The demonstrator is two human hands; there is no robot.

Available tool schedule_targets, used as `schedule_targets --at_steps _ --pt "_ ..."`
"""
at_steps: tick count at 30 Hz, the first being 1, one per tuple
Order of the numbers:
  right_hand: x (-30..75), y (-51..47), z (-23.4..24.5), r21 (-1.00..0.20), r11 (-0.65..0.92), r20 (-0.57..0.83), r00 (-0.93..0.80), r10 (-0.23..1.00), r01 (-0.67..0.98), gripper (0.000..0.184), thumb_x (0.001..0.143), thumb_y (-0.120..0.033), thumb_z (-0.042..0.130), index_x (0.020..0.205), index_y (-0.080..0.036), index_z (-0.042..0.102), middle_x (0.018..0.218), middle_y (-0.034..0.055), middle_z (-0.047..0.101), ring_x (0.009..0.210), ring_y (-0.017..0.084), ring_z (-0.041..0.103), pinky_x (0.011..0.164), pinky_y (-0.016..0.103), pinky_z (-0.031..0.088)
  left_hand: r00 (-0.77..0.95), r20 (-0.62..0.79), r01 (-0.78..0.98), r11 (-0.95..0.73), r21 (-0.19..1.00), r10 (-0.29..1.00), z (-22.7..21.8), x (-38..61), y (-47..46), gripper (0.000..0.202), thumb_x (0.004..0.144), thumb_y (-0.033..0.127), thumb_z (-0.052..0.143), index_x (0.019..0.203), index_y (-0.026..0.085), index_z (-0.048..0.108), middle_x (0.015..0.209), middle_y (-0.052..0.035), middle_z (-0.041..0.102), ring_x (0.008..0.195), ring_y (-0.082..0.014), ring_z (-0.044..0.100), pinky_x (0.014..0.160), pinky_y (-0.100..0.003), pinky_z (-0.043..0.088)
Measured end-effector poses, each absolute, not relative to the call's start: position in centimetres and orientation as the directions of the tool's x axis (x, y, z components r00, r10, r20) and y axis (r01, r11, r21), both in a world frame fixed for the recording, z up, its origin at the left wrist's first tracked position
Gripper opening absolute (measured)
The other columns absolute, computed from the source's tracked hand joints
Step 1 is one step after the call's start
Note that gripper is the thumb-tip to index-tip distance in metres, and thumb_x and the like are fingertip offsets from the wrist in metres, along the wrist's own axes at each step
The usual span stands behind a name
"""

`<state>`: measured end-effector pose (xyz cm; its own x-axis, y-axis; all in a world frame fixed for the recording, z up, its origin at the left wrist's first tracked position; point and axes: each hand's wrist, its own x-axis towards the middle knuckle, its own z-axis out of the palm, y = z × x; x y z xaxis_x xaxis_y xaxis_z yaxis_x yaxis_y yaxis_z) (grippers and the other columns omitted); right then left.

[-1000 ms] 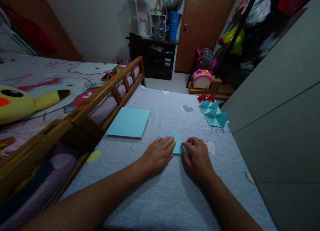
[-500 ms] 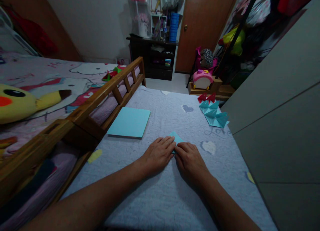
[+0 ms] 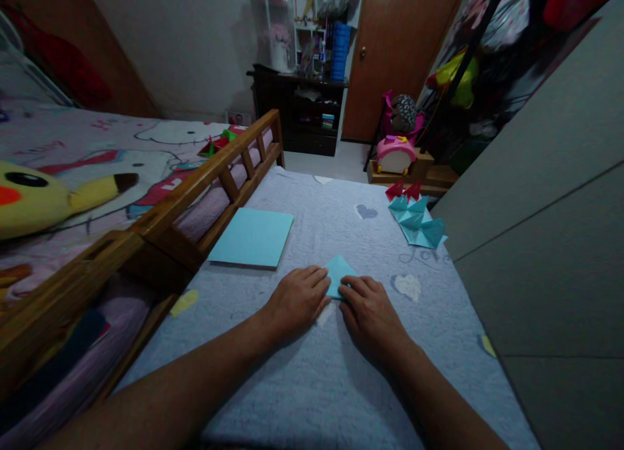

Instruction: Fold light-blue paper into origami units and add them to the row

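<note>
A small piece of light-blue paper (image 3: 339,271), folded to a point at its far end, lies on the bedsheet between my two hands. My left hand (image 3: 301,302) holds its left edge, fingers together on top and thumb near the lower corner. On the other side, my right hand (image 3: 371,307) pinches the lower right edge with curled fingers; part of the paper is hidden under them. A stack of square light-blue paper sheets (image 3: 253,237) lies to the left, beyond my left hand. Folded light-blue paper shapes (image 3: 418,222) sit at the far right.
Red folded paper shapes (image 3: 403,190) stand behind the blue ones. A wooden bed rail (image 3: 214,177) runs along the left, with a yellow plush toy (image 3: 43,203) past it. A pale cabinet (image 3: 550,274) borders the right side. The blue patterned bedsheet (image 3: 312,385) lies underneath.
My left hand has slid left, off the middle of the folded paper to its left edge, so more of the paper shows. My right hand has hardly moved.
</note>
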<state>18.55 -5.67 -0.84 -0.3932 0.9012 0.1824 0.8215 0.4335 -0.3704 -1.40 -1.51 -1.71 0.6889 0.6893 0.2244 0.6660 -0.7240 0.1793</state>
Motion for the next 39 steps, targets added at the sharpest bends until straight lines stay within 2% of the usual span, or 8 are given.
schedule_targets --at_steps 3,12,16,19,25,30,39 --pt "18.6 -5.7 -0.9 -0.368 0.441 0.191 -0.397 0.898 0.819 0.021 0.092 -0.017 0.059 0.111 -0.021 0.066 0.130 0.0090 0.065 0.111 0.028 0.054 0.097 0.046 0.043 0.689 0.225 0.671 -0.724 0.162 0.689 -1.5 -1.3 -1.7 0.024 0.097 0.027 0.056 0.117 0.015 0.061 0.130 -0.0133 0.065 0.120 -0.0275 0.059 0.098 -0.044 0.051" --pt "18.5 -5.6 -0.8 -0.359 0.431 0.180 -0.392 0.902 0.827 0.025 0.092 -0.017 0.060 0.116 -0.019 0.066 0.130 0.0095 0.065 0.111 0.029 0.055 0.098 0.047 0.044 0.635 0.216 0.728 -0.668 0.153 0.741 -1.2 -1.3 -1.9 0.017 0.097 0.023 0.054 0.109 0.014 0.062 0.122 -0.0143 0.066 0.113 -0.0284 0.061 0.093 -0.044 0.053" --pt "18.5 -5.6 -0.8 -0.352 0.428 0.176 -0.391 0.903 0.832 0.025 0.091 -0.017 0.060 0.115 -0.019 0.066 0.130 0.0095 0.065 0.111 0.029 0.055 0.097 0.048 0.045 0.623 0.212 0.744 -0.654 0.139 0.753 -0.8 -1.4 -2.2 0.013 0.097 0.025 0.055 0.097 0.015 0.063 0.111 -0.0131 0.068 0.104 -0.0283 0.063 0.088 -0.044 0.055" --pt "18.5 -5.6 -0.8 -0.350 0.429 0.174 -0.392 0.903 0.833 0.024 0.092 -0.017 0.061 0.115 -0.019 0.067 0.130 0.0094 0.066 0.110 0.029 0.055 0.097 0.047 0.045 0.657 0.241 0.714 -0.692 0.106 0.715 -0.8 -1.4 -2.6 0.013 0.097 0.021 0.054 0.091 0.016 0.064 0.103 -0.0115 0.070 0.098 -0.0269 0.064 0.086 -0.044 0.056" --pt "18.4 -5.7 -0.9 -0.343 0.419 0.170 -0.384 0.908 0.841 0.024 0.092 -0.018 0.060 0.116 -0.019 0.066 0.130 0.0098 0.065 0.112 0.029 0.055 0.099 0.047 0.044 0.754 0.324 0.580 -0.811 0.079 0.571 -2.1 -0.8 -3.2 0.019 0.096 0.013 0.050 0.109 0.010 0.064 0.106 -0.0131 0.070 0.096 -0.0245 0.065 0.081 -0.039 0.058" --pt "18.4 -5.6 -1.2 -0.329 0.429 0.182 -0.389 0.903 0.841 0.021 0.092 -0.019 0.060 0.113 -0.020 0.067 0.129 0.0095 0.065 0.111 0.029 0.055 0.098 0.047 0.044 0.754 0.343 0.581 -0.812 0.052 0.561 -2.7 -0.8 -3.2 0.030 0.095 0.012 0.053 0.123 0.007 0.060 0.121 -0.0158 0.067 0.109 -0.0280 0.064 0.090 -0.041 0.058" --pt "18.4 -5.6 -1.2 -0.327 0.432 0.190 -0.390 0.901 0.841 0.021 0.092 -0.019 0.060 0.113 -0.020 0.066 0.128 0.0105 0.065 0.111 0.028 0.055 0.097 0.047 0.044 0.764 0.309 0.577 -0.814 0.067 0.567 -2.7 -1.1 -3.2 0.032 0.096 0.015 0.051 0.126 0.009 0.059 0.130 -0.0158 0.064 0.119 -0.0284 0.061 0.098 -0.043 0.055"
